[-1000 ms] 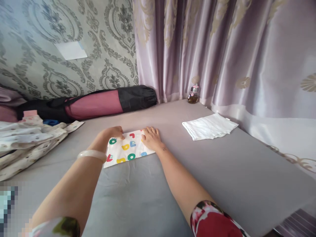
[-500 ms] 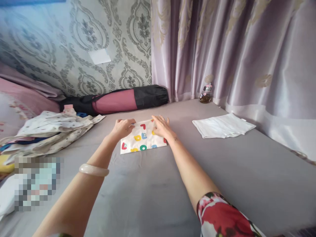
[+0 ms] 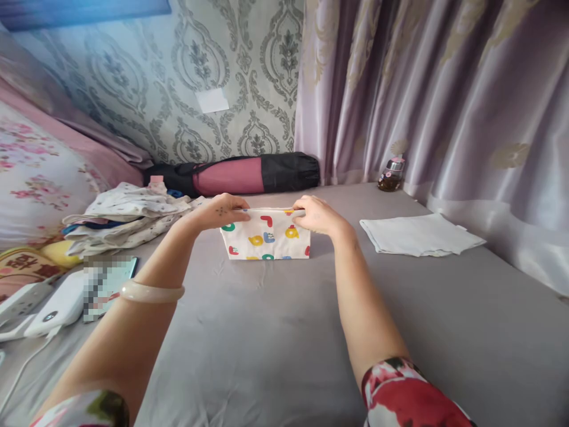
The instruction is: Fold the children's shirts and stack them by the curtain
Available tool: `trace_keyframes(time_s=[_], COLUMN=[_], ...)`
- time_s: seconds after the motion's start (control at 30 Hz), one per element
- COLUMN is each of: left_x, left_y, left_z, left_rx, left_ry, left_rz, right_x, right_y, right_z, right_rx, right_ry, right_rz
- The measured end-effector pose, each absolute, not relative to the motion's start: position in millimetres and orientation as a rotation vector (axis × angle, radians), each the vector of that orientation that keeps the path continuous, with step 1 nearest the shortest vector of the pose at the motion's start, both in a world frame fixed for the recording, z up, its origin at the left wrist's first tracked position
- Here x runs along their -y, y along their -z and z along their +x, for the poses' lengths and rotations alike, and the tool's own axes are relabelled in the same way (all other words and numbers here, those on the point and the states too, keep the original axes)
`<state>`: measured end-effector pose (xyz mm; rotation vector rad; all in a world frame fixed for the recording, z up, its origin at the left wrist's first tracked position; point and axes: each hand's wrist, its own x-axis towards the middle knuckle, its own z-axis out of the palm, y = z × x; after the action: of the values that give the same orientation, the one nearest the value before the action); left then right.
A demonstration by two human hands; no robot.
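Note:
A folded white cloth with coloured letter prints (image 3: 268,237) is held by its far edge, which is raised, while its near edge is down at the grey sheet. At its left top corner, my left hand (image 3: 224,212) pinches the fabric between thumb and fingers; a pale bangle (image 3: 152,291) circles that forearm. My right hand (image 3: 320,216) grips the right top corner the same way. Further right on the sheet lies a folded white cloth (image 3: 420,233), apart from both hands.
The bed's grey sheet (image 3: 267,344) spreads beneath everything. Left are heaped clothes (image 3: 128,210), a white power bank (image 3: 62,302) with a cable, and a power strip (image 3: 22,302). Along the wall lies a pink and black rolled bag (image 3: 231,176). A small bottle (image 3: 391,174) stands by the curtain (image 3: 382,89).
Both hands have gone from lying on the printed cloth to pinching its far corners, and that edge has risen. The view has swung left, bringing the power bank and pillow into sight.

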<state>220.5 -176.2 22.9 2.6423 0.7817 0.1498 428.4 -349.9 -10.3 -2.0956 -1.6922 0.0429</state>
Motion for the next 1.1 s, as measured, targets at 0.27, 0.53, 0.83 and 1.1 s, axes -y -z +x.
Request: trace_keyframes(time_s=[0.27,0.53,0.83,1.1], left_x=[167.0,153.2,148.6,161.2], left_y=[-28.2,-20.4,21.5,55.7], left_z=[213.1,222.8,230.1,203.4], left_rx=[-0.619,-0.565,-0.702,-0.677], left_ry=[0.094,-0.243,-0.841,-0.708], left_rz=[2.589,2.689,2.877,2.836], right_x=[353.9,351.3,321.9,327.3], right_y=[6.1,6.6,35.8,33.1], right_z=[429.1,429.7,425.7,418.6], right_rx=[1.669,1.679,1.633,1.810], right_ry=[-0.227,-0.200,0.196,-0.212], right_rz=[-2.061,-2.027,-2.133,-2.211])
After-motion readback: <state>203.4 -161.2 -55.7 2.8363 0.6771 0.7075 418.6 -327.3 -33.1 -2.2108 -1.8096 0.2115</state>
